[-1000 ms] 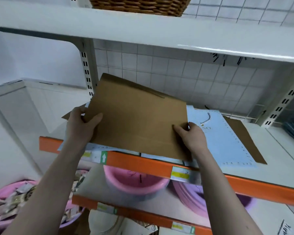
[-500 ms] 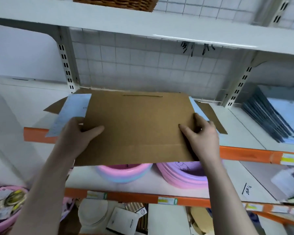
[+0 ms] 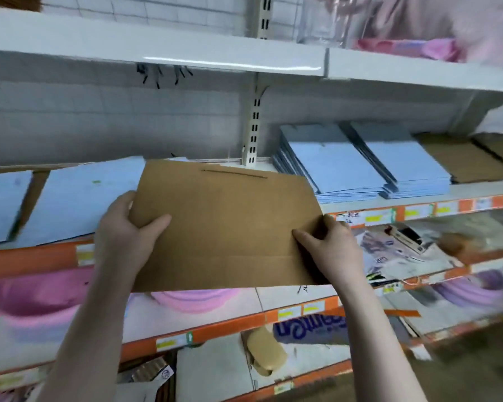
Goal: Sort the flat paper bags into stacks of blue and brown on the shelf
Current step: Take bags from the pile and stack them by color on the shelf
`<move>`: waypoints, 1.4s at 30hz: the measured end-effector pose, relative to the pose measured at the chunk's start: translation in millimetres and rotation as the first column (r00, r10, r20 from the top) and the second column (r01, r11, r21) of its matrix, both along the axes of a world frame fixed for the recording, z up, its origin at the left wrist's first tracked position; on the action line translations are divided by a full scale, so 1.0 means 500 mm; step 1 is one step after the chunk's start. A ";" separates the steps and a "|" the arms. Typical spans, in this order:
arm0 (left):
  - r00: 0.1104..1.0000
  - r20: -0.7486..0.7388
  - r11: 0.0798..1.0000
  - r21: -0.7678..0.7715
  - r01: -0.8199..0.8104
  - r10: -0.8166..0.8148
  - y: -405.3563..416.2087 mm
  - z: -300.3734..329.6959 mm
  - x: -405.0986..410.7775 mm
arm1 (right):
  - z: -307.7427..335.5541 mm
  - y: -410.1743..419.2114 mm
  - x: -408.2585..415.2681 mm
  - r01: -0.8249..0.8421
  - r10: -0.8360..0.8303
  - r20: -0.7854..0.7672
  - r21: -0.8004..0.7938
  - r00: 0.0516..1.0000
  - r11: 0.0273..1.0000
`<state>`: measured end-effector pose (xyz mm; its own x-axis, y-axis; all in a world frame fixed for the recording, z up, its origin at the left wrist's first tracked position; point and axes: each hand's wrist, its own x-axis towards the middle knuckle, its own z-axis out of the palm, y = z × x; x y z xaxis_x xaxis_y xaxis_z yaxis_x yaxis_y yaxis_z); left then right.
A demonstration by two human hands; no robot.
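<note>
Your fingers (image 3: pixel 154 223) grip a flat brown paper bag (image 3: pixel 227 227) from both sides: your left hand (image 3: pixel 125 227) pinches its left edge, thumb lying across the top face, and your right hand (image 3: pixel 328 246) pinches the lower right edge the same way. You hold the bag level in front of the shelf (image 3: pixel 418 198), clear of its surface, with the thin handle line toward the back. Loose blue bags (image 3: pixel 79 195) lie spread on the shelf to your left, partly behind the brown one. To your right, past the upright post (image 3: pixel 254 129), sit two neat blue stacks (image 3: pixel 360 163), and beside them a brown stack (image 3: pixel 465 158) near the far end.
</note>
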<state>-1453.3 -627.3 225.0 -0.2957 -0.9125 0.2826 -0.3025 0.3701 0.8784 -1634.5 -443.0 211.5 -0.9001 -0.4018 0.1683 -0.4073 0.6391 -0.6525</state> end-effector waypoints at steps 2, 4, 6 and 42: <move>1.000 0.004 1.000 -0.003 0.018 -0.018 0.068 0.003 -0.076 | 0.011 0.083 -0.061 0.031 -0.032 -0.036 -0.026 0.999 0.999; 0.999 0.003 0.999 -0.002 0.039 -0.039 0.130 0.004 -0.147 | 0.018 0.157 -0.121 0.064 -0.067 -0.070 -0.034 0.995 0.997; 0.996 0.036 0.997 -0.011 0.078 -0.078 0.184 0.001 -0.215 | 0.021 0.220 -0.181 0.095 -0.098 -0.098 -0.034 0.990 0.995; 0.953 0.288 0.976 -0.161 0.146 -0.095 0.610 0.029 -1.299 | 0.007 0.615 -1.247 0.184 -0.151 -0.277 0.097 0.949 0.978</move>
